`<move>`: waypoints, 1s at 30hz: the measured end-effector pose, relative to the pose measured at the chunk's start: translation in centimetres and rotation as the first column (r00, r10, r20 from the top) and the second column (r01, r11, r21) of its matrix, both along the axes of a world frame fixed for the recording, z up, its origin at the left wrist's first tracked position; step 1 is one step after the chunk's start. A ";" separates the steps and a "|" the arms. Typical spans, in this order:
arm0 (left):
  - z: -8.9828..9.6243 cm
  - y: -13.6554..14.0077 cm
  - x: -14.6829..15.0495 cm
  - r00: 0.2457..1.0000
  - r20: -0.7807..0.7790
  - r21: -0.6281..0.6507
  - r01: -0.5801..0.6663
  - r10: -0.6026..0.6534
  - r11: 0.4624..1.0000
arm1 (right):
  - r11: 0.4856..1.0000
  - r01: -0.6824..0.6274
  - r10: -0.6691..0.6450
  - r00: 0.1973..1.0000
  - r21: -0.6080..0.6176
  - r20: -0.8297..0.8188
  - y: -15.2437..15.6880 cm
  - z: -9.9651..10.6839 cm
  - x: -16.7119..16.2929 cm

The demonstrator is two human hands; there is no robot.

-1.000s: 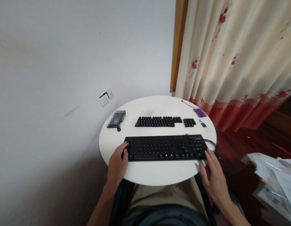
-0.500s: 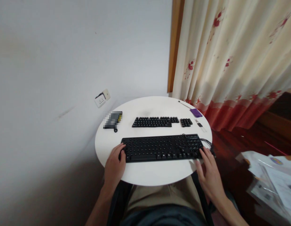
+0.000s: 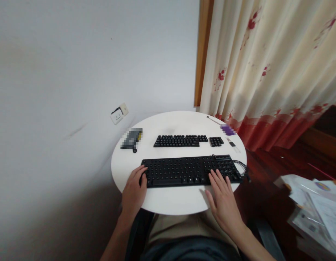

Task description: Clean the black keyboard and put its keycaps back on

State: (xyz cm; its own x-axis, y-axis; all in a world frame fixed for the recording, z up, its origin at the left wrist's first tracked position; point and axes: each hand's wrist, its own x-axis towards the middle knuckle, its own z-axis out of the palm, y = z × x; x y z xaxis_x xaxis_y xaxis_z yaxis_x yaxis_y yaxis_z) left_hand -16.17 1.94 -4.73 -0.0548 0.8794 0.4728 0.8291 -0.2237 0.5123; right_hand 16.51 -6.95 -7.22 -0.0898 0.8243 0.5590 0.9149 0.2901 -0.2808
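Keyboard lies flat on the near half of the white round table, mostly bare of caps; left hand bent round its left end, thumb at the near corner, whether clamped or merely resting cannot tell. Right hand spread flat, fingers loosely extended over the near edge right of centre, gripping nothing. Likely light, stiff plastic, bare key posts perhaps fragile: best held by both short ends, clear of the cable at right.
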 end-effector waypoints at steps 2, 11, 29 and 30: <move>0.0 0.0 0.1 1.000 -0.001 0.000 -0.006 0.006 1.000 | 1.000 0.012 -0.012 0.999 -0.008 0.042 0.1 -0.1 0.0; -0.2 0.2 -0.1 1.000 -0.001 -0.002 -0.010 0.010 1.000 | 0.999 0.018 -0.017 1.000 -0.034 0.026 -0.1 0.2 0.2; -0.4 0.0 0.1 1.000 -0.025 0.019 -0.005 0.006 1.000 | 0.950 0.312 -0.311 0.949 0.004 0.054 0.0 -1.2 3.6; -0.5 0.1 0.0 1.000 -0.014 0.017 0.003 -0.003 1.000 | 0.951 0.308 -0.307 0.950 0.003 0.046 0.1 -1.0 3.5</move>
State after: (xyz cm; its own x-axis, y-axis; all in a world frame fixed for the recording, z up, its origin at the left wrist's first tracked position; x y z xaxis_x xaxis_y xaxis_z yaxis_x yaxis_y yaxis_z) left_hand -16.15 2.07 -5.20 -0.0451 0.8712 0.4888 0.8355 -0.2353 0.4965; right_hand 20.03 -6.90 -8.22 0.1433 0.8183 0.5566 0.9713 -0.0085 -0.2375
